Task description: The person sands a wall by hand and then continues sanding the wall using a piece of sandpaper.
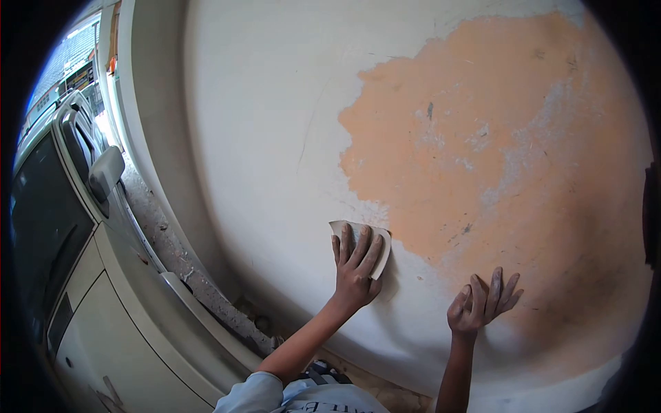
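Note:
My left hand [356, 268] presses a pale sheet of sandpaper [381, 256] flat against the wall [261, 138], its fingers spread over the sheet. The sheet lies at the lower left edge of a large orange patch [406, 158], where white paint gives way to the orange surface. Further right and a little lower, my right hand [485, 303] is held at the wall with its fingers apart and nothing in it. Grey dust coats the fingers of both hands. Scuffs and pale marks dot the orange patch.
A light-coloured vehicle [131, 330] with a side mirror [107, 172] stands close by on the left. Between it and the wall runs a narrow strip of rough ground [169, 241]. A pillar [162, 103] juts out at the wall's left end.

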`<act>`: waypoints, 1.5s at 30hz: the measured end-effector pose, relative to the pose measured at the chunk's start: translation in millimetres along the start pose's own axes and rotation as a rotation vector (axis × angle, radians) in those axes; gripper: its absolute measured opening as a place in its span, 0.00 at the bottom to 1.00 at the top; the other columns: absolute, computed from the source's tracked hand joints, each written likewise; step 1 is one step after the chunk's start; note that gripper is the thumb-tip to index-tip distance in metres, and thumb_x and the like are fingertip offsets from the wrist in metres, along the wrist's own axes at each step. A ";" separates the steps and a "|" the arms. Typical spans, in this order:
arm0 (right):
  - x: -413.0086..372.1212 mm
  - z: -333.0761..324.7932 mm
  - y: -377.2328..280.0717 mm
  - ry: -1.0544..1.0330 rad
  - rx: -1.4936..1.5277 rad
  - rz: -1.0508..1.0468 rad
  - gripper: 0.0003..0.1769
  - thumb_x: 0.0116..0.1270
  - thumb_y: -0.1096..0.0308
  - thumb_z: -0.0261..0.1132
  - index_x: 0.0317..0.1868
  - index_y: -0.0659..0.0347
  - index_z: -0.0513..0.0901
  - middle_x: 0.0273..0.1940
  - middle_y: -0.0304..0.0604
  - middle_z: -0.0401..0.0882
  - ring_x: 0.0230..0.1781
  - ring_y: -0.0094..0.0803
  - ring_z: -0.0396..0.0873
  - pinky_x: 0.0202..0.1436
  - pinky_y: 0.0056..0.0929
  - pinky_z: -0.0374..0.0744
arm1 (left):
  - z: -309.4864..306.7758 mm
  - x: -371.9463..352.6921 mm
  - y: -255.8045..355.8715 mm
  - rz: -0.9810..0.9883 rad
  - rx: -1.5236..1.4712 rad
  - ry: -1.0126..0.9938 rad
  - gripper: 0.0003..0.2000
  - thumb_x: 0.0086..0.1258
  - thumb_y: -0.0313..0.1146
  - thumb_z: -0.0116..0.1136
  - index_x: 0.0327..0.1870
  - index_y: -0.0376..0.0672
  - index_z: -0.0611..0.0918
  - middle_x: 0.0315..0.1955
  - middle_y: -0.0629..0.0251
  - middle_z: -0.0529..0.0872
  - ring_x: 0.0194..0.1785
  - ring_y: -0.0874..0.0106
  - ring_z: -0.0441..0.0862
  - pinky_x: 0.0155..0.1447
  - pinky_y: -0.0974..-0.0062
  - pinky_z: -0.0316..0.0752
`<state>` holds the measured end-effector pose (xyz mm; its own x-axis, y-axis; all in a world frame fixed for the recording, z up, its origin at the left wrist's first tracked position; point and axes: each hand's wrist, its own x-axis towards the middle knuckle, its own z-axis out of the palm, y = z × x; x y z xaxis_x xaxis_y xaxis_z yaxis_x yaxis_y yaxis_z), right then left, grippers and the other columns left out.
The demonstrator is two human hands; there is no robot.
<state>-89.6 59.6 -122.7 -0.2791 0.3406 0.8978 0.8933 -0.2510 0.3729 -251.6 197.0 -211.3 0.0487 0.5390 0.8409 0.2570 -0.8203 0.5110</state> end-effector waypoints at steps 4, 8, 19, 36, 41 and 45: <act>1.8 -0.1 -0.3 -0.002 -0.009 0.000 0.09 0.63 0.67 0.53 0.37 0.59 0.79 0.59 0.54 0.69 0.67 0.60 0.54 0.68 0.60 0.44 | -0.7 0.0 -1.3 0.004 0.010 -0.012 0.33 0.43 0.26 0.48 0.60 0.40 0.71 0.65 0.50 0.62 0.70 0.42 0.45 0.68 0.41 0.32; 0.9 0.1 -0.5 -0.003 -0.017 -0.003 0.09 0.63 0.67 0.53 0.37 0.60 0.79 0.59 0.54 0.69 0.67 0.60 0.55 0.68 0.60 0.45 | -2.0 0.7 -8.9 0.032 0.022 -0.010 0.31 0.46 0.25 0.47 0.59 0.39 0.72 0.64 0.49 0.64 0.70 0.42 0.47 0.68 0.43 0.33; 2.3 -0.5 -3.1 0.002 0.000 0.005 0.09 0.62 0.68 0.54 0.38 0.59 0.79 0.58 0.54 0.69 0.67 0.59 0.55 0.68 0.60 0.44 | -46.5 121.5 -34.9 0.087 0.113 0.303 0.22 0.59 0.21 0.50 0.59 0.36 0.72 0.64 0.49 0.63 0.70 0.46 0.49 0.69 0.48 0.39; 0.7 1.0 -2.0 0.003 0.000 0.005 0.09 0.62 0.68 0.53 0.37 0.59 0.79 0.59 0.53 0.69 0.67 0.59 0.54 0.68 0.60 0.43 | -36.2 64.4 -37.8 0.057 0.111 0.156 0.31 0.46 0.18 0.48 0.60 0.36 0.71 0.65 0.50 0.63 0.71 0.45 0.46 0.69 0.45 0.38; 0.5 0.2 -2.7 -0.008 -0.003 0.011 0.08 0.62 0.68 0.53 0.37 0.59 0.79 0.59 0.53 0.69 0.67 0.59 0.53 0.68 0.61 0.44 | -35.1 64.8 -38.1 0.071 0.110 0.174 0.31 0.46 0.19 0.47 0.59 0.35 0.71 0.64 0.49 0.63 0.71 0.45 0.47 0.69 0.45 0.37; 0.4 0.5 -2.6 -0.007 -0.013 0.006 0.08 0.63 0.68 0.53 0.37 0.59 0.78 0.59 0.53 0.68 0.67 0.59 0.53 0.68 0.60 0.44 | -35.4 64.9 -37.3 0.066 0.104 0.170 0.30 0.46 0.19 0.46 0.59 0.35 0.71 0.64 0.49 0.63 0.71 0.44 0.47 0.69 0.45 0.37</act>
<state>-91.8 60.8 -123.5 -0.2711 0.3455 0.8984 0.8904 -0.2645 0.3704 -292.2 255.8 -169.4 -0.0922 0.4377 0.8944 0.3571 -0.8239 0.4400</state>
